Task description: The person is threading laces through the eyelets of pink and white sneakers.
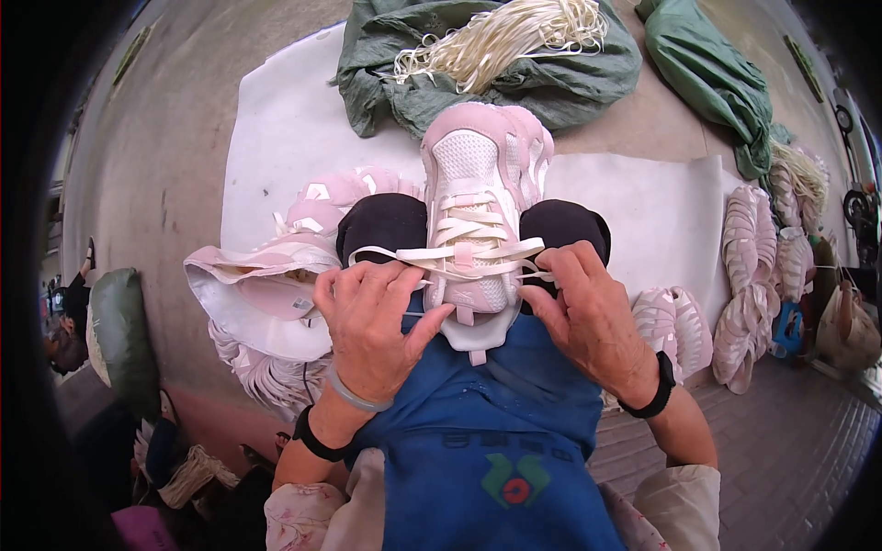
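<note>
A pink and white sneaker upper point(464, 156) lies between my knees with its toe pointing away from me. A flat cream shoelace point(507, 250) crisscrosses up its front, and its two ends come out on either side near the tongue. My left hand point(372, 308) pinches the lace at the left side of the collar, thumb and fingers close together. On the other side my right hand point(583, 312) has its fingertips closed on the right end of the lace. More uppers point(533, 138) are tucked under and behind this one. A blue apron point(487, 404) covers my lap.
A green sack point(606, 83) with a bundle of cream laces point(505, 41) lies ahead on white sheeting point(285, 119). Pink uppers point(266, 294) are piled left, and stacked uppers point(749, 239) stand right. A person point(69, 344) sits far left beside another green sack point(124, 340).
</note>
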Demonstrator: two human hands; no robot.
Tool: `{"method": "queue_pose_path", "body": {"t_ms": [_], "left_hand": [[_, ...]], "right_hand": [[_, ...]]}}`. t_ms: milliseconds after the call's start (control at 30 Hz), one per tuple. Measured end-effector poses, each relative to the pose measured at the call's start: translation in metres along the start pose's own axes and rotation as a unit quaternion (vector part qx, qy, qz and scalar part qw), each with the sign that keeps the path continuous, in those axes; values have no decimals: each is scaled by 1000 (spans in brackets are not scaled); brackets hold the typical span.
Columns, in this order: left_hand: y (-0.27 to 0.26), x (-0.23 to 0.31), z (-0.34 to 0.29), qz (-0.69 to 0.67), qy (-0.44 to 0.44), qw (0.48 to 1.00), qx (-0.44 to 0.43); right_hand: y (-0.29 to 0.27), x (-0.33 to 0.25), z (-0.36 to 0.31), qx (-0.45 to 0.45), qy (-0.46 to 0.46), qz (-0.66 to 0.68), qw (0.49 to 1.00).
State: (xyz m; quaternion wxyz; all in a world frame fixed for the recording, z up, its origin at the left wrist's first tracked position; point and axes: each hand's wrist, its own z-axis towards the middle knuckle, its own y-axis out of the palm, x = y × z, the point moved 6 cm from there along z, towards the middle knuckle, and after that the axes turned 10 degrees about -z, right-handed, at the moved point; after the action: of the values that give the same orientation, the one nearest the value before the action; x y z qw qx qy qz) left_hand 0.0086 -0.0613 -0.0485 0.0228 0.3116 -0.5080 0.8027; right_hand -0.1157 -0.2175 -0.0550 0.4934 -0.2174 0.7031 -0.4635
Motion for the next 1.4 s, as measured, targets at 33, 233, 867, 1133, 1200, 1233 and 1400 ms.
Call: {"method": "queue_pose_path", "body": {"t_ms": [33, 233, 867, 1133, 1200, 1233, 1400], "left_hand": [[2, 3, -1, 33, 5, 999, -19], [15, 2, -5, -5, -12, 999, -30], [7, 17, 8, 49, 92, 994, -38], [2, 31, 13, -83, 145, 986, -22], [4, 50, 10, -151, 145, 978, -14], [3, 60, 8, -218, 146, 965, -3], [43, 31, 6, -278, -12, 955, -105]], "right_hand": [[1, -3, -3, 0, -3, -1, 1000], [14, -17, -11, 49, -52, -152, 986], [2, 2, -7, 104, -56, -3, 993], [5, -11, -4, 122, -123, -124, 977], [9, -10, -4, 111, -133, -77, 982], [7, -10, -3, 111, -134, -77, 982], [1, -4, 0, 113, -109, -58, 986]]}}
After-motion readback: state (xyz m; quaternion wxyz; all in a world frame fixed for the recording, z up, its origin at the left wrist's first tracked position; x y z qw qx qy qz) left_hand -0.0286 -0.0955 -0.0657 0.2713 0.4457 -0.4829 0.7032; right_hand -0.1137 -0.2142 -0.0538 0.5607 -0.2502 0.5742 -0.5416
